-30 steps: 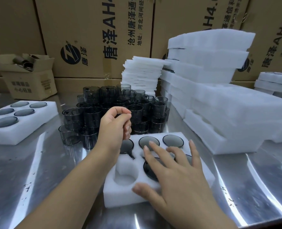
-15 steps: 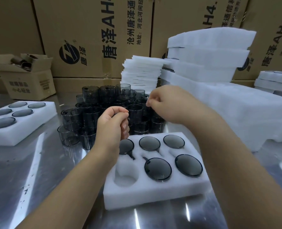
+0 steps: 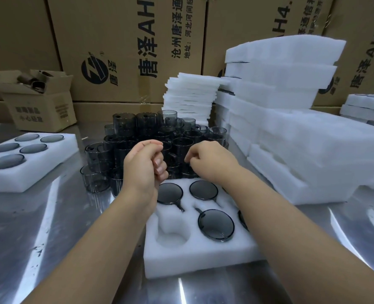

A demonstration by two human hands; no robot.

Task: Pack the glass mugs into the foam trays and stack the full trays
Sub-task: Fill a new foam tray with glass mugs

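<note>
- The right hand (image 3: 211,161) is reaching into the front of the pile of glass mugs (image 3: 137,128). Its fingers (image 3: 189,160) are curling down, but I cannot tell if they are grasping a mug.
- The left hand (image 3: 143,165) is hanging just beside it, clenched, with nothing showing inside.
- The right arm is hiding part of the near foam tray (image 3: 203,266), so one hole cannot be seen.
- This tray is holding four dark mugs that show, like this mug (image 3: 216,224). One front hole (image 3: 171,238) is waiting with no mug.
- The left foam tray (image 3: 28,176) is holding mugs too, and the picture edge is cutting it off.
- Both trays are sitting on the shiny worktop (image 3: 50,238), with a stack of foam trays (image 3: 291,128) on the right.
- Half a second ago the right hand was higher above the pile. Now it is lower and closer to the left hand, which is staying put.
</note>
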